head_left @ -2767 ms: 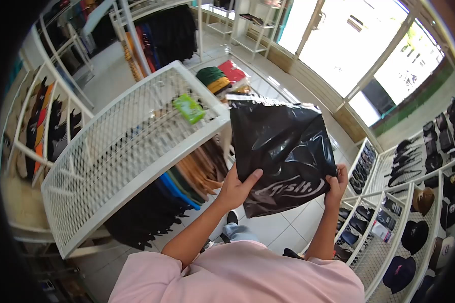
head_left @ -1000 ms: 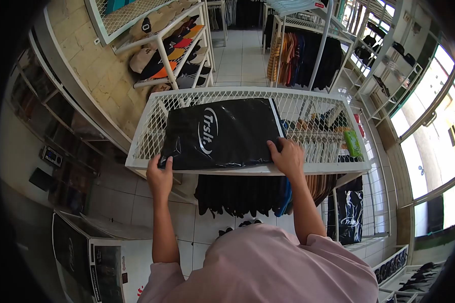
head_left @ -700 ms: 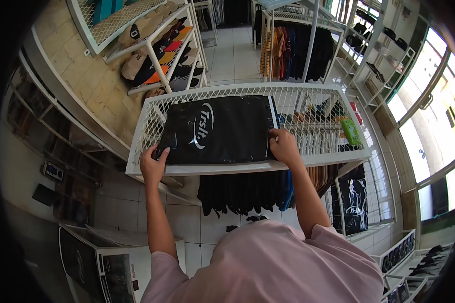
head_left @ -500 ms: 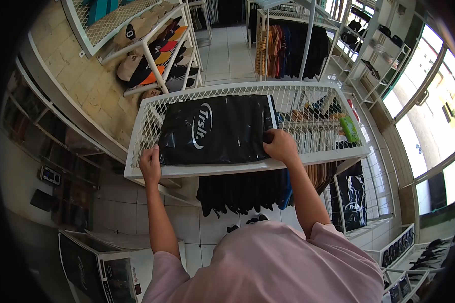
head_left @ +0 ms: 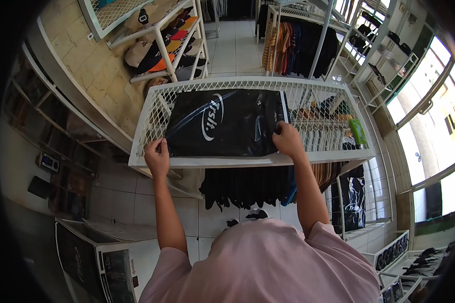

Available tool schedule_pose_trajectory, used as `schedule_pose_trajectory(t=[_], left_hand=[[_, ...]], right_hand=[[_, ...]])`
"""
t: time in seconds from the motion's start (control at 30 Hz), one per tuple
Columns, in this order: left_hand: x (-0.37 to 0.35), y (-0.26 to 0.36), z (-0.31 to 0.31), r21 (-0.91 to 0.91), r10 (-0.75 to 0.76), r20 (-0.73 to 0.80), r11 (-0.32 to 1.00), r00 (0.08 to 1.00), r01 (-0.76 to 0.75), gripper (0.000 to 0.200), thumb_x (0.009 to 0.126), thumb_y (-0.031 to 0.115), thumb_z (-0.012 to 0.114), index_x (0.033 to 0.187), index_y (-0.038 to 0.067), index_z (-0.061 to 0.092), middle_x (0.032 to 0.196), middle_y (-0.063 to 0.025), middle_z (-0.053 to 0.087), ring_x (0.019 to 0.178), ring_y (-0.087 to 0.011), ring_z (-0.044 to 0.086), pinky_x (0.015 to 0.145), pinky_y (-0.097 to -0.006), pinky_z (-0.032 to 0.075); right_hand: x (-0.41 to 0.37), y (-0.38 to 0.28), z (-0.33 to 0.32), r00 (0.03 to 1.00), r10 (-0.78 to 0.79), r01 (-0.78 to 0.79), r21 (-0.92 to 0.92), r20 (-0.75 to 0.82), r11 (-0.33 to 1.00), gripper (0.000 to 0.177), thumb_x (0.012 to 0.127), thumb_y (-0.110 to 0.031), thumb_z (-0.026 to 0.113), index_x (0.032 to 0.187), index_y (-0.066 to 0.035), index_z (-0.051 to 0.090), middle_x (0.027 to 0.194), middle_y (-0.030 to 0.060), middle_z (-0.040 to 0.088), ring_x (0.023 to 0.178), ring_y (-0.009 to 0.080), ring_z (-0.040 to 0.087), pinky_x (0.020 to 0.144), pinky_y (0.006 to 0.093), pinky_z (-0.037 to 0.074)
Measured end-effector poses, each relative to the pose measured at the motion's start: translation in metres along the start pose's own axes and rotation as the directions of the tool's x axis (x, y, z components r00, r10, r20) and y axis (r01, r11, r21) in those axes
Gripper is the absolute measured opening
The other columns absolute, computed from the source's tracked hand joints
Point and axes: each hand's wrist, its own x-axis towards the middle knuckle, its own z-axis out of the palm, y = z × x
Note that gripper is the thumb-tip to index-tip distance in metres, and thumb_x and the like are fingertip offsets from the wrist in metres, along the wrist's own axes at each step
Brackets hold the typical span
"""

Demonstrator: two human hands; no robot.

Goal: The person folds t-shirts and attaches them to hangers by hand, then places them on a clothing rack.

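A black plastic mailer bag (head_left: 232, 126) with a white logo lies flat on the white wire-mesh rack top (head_left: 321, 151). Its white edge strip runs along the right side. At the bag's lower left corner, my left hand (head_left: 157, 155) is closed, thumb and fingers pinching the corner. My right hand (head_left: 289, 140) grips the right edge near the white strip, its fingers curled and partly hidden. A diagonal crease crosses the bag from the left corner toward the logo.
A green packet (head_left: 357, 132) lies at the rack's right end. Dark clothes (head_left: 247, 184) hang beneath the top. A cap shelf (head_left: 174, 50) stands at the far left, a clothes rack (head_left: 301, 48) beyond, and glass doors (head_left: 429, 126) at the right.
The bag's surface is pulled into a diagonal crease from the left corner. My right hand has shifted up along the right edge. The whole view has moved slightly.
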Motion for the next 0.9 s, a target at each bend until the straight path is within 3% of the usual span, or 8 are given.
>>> schedule_pose_trajectory(t=[0.13,0.4,0.57,0.67,0.7,0.77,0.83,0.9], left_hand=[[-0.001,-0.005,0.002,0.006,0.022,-0.037,1.000,0.999,-0.022,0.021,0.101,0.017,0.072,0.108,-0.003,0.078,0.097,-0.0120,0.071,0.087,-0.0262,0.069,0.080,-0.0389,0.055],[0.002,-0.012,0.009,-0.028,0.023,-0.157,0.999,0.987,-0.028,0.021,0.102,0.018,0.071,0.107,-0.002,0.077,0.099,-0.0139,0.073,0.090,-0.0287,0.070,0.083,-0.0393,0.055],[0.006,-0.027,0.010,-0.156,-0.161,-0.201,0.979,0.966,0.131,0.027,0.109,0.024,0.064,0.116,-0.001,0.072,0.111,-0.0105,0.071,0.097,-0.0250,0.068,0.087,-0.0388,0.054],[0.013,-0.031,0.009,-0.296,-0.245,-0.212,0.939,0.946,0.177,0.030,0.110,0.027,0.062,0.118,-0.001,0.070,0.111,-0.0103,0.071,0.098,-0.0241,0.067,0.089,-0.0377,0.052],[0.014,-0.025,0.003,-0.300,-0.286,-0.169,0.927,0.943,0.228,0.031,0.111,0.028,0.061,0.121,-0.001,0.068,0.113,-0.0107,0.070,0.103,-0.0232,0.065,0.094,-0.0353,0.050],[0.015,-0.023,-0.002,-0.369,-0.324,-0.137,0.894,0.936,0.255,0.031,0.111,0.027,0.061,0.122,-0.001,0.068,0.116,-0.0107,0.070,0.107,-0.0227,0.064,0.096,-0.0346,0.048],[0.019,-0.026,-0.009,-0.420,-0.368,-0.133,0.862,0.920,0.284,0.031,0.111,0.026,0.061,0.124,-0.001,0.068,0.120,-0.0103,0.070,0.111,-0.0220,0.063,0.100,-0.0339,0.047],[0.023,-0.036,-0.021,-0.453,-0.426,-0.160,0.833,0.891,0.317,0.031,0.111,0.025,0.062,0.125,-0.002,0.067,0.123,-0.0096,0.070,0.116,-0.0210,0.062,0.106,-0.0334,0.045]], right_hand=[[0.009,0.030,-0.015,0.995,0.089,-0.073,0.264,-0.050,0.962,0.048,0.087,-0.033,0.077,0.118,0.003,0.073,0.107,0.0273,0.077,0.105,0.0436,0.074,0.094,0.0469,0.057],[0.015,0.096,-0.088,0.878,0.313,-0.262,0.183,-0.362,0.947,0.058,0.083,-0.041,0.081,0.124,0.000,0.074,0.109,0.0261,0.076,0.105,0.0410,0.074,0.096,0.0458,0.056],[0.018,0.132,-0.092,0.750,0.234,-0.288,0.013,-0.619,0.958,0.045,0.087,-0.034,0.077,0.121,-0.004,0.071,0.108,0.0218,0.075,0.105,0.0409,0.071,0.098,0.0482,0.054],[-0.009,0.082,-0.087,0.639,-0.138,-0.275,-0.392,-0.757,0.878,0.039,0.090,-0.029,0.076,0.123,-0.009,0.069,0.109,0.0167,0.073,0.108,0.0382,0.068,0.098,0.0491,0.052],[-0.012,0.074,-0.078,0.639,-0.168,-0.172,-0.352,-0.751,0.920,0.037,0.091,-0.026,0.075,0.124,-0.012,0.068,0.112,0.0129,0.072,0.113,0.0364,0.066,0.099,0.0498,0.050],[-0.031,0.042,-0.057,0.803,-0.148,0.062,-0.166,-0.577,0.984,0.033,0.090,-0.026,0.076,0.119,-0.011,0.070,0.107,0.0130,0.073,0.104,0.0353,0.069,0.092,0.0476,0.053],[-0.067,-0.010,-0.041,0.962,-0.073,0.094,0.068,-0.263,0.993,0.033,0.093,-0.033,0.078,0.113,-0.008,0.071,0.079,0.0124,0.074,0.074,0.0337,0.074,0.070,0.0459,0.057],[-0.094,-0.041,-0.018,0.988,-0.130,0.138,0.087,-0.086,0.987,0.040,0.093,-0.038,0.080,0.116,-0.006,0.071,0.066,0.0088,0.073,0.067,0.0329,0.076,0.065,0.0448,0.059]])
